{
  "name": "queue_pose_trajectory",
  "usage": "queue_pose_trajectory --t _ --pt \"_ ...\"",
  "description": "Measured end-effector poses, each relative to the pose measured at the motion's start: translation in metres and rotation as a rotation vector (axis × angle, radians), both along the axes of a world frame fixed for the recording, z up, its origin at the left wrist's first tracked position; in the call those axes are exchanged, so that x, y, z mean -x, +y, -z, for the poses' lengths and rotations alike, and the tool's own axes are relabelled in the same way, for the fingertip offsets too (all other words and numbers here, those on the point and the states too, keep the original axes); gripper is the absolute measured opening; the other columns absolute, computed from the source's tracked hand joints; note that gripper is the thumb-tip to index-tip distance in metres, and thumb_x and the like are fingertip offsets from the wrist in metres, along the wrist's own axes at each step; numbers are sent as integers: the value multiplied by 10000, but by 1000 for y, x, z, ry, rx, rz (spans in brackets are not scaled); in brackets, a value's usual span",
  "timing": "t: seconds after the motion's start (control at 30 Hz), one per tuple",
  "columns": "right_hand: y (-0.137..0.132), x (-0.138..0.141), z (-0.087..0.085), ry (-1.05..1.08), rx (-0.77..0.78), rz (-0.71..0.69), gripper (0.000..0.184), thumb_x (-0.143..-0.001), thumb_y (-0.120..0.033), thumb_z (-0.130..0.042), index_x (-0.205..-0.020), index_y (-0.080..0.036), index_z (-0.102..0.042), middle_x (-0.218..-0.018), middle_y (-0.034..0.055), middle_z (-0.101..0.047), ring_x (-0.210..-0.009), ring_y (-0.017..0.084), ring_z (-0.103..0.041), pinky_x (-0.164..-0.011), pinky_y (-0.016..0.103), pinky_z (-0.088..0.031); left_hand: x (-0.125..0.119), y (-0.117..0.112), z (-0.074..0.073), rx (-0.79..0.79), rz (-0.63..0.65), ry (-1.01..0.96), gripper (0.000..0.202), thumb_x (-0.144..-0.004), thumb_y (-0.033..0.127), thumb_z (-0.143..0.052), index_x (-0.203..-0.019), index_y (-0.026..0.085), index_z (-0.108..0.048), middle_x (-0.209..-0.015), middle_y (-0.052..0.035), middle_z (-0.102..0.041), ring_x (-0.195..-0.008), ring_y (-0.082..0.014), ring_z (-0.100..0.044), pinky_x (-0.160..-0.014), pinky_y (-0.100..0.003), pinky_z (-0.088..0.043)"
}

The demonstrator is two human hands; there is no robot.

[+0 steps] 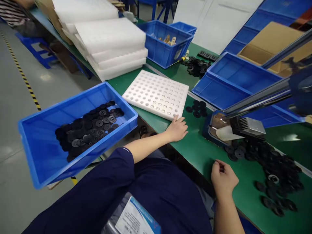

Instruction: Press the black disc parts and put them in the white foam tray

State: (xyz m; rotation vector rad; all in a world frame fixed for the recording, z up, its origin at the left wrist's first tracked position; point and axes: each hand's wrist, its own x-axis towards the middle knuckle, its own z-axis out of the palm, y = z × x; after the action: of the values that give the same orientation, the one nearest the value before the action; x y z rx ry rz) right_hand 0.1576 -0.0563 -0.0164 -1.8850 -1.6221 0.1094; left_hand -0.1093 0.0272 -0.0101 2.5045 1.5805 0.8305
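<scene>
My left hand (177,129) rests at the near corner of a white foam tray (136,101), its fingers spread and the fingertips touching the edge. Rows of round holes cover this tray, and many on its right side hold small shiny metal pieces (165,107). My right hand (223,177) is curled closed at the front edge of the green table (195,148); whatever its fingers may hold is hidden. Between and beyond the hands lies a small group of black discs (197,109).
A blue bin (26,139) with black discs stands at left. White foam sheets (109,35) are stacked behind. A bench press (219,125) stands at right, beside piled black rings (280,169). More blue bins (163,48) are at the back. A person's striped sleeve (11,13) shows far left.
</scene>
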Motion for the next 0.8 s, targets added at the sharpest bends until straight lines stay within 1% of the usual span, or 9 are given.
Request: queue_pose_trajectory --t 0.1,0.2,0.3,0.4,0.53,0.63,0.73,0.77,0.8 --pt "3 2 -4 12 8 -6 438 -754 -462 -495 -860 -100 -716 -693 103 -663 -603 174 -563 -619 295 -462 0 1 -1 -12 -4 -6 190 -915 256 -568 -961 125 -698 -1064 -148 -681 -1328 -328 -454 -1207 -596 -138" --pt "5 -4 -2 18 40 -12 454 -731 -439 -499 -903 -81 -720 -708 105 -666 -613 178 -564 -625 301 -465 -3 6 7 -32 -7 -9 202 -914 267 -563 -968 127 -697 -1076 -146 -675 -1327 -324 -451 -1219 -585 -116" --pt "6 -8 1 11 65 -11 467 -730 -439 -499 -918 -74 -722 -712 110 -668 -621 184 -570 -627 302 -465 -5 12 17 -36 3 -13 211 -918 285 -553 -962 134 -693 -1079 -141 -673 -1321 -316 -458 -1219 -567 -142" --pt "7 -9 4 12 49 -20 462 -738 -450 -493 -905 -84 -721 -723 113 -678 -631 189 -583 -628 302 -470 -2 14 22 -35 13 -15 225 -926 306 -541 -949 133 -683 -1055 -138 -680 -1296 -305 -482 -1212 -559 -174" --pt "7 -8 6 7 29 -42 489 -769 -492 -469 -894 -92 -720 -734 122 -684 -626 192 -596 -628 309 -480 1 10 24 -33 11 -3 243 -934 320 -526 -938 124 -669 -1027 -139 -686 -1232 -288 -528 -1203 -532 -218" --pt "6 -7 7 9 21 -50 542 -796 -562 -444 -883 -103 -718 -725 123 -684 -618 196 -610 -619 311 -487 3 4 28 -31 31 -14 235 -923 320 -539 -968 128 -668 -1036 -137 -692 -1204 -280 -550 -1198 -523 -239" --pt "4 -6 9 38 5 -55 560 -810 -609 -434 -853 -127 -716 -687 109 -680 -590 191 -613 -580 298 -483 18 -2 31 -44 66 -81 268 -922 331 -539 -1090 161 -660 -1136 -134 -684 -1230 -271 -544 -1179 -514 -279" --pt "3 -7 11 53 2 -59 552 -813 -611 -439 -846 -135 -717 -678 103 -680 -579 187 -611 -568 293 -480 28 -3 30 -54 44 -114 284 -923 338 -537 -1130 180 -652 -1184 -134 -670 -1252 -272 -531 -1169 -513 -296" --pt "3 -8 14 65 0 -63 539 -817 -607 -446 -841 -142 -717 -676 97 -682 -571 183 -609 -560 289 -478 40 -2 27 -66 -7 -149 297 -923 345 -538 -1161 200 -643 -1231 -135 -652 -1275 -276 -514 -1158 -514 -311"
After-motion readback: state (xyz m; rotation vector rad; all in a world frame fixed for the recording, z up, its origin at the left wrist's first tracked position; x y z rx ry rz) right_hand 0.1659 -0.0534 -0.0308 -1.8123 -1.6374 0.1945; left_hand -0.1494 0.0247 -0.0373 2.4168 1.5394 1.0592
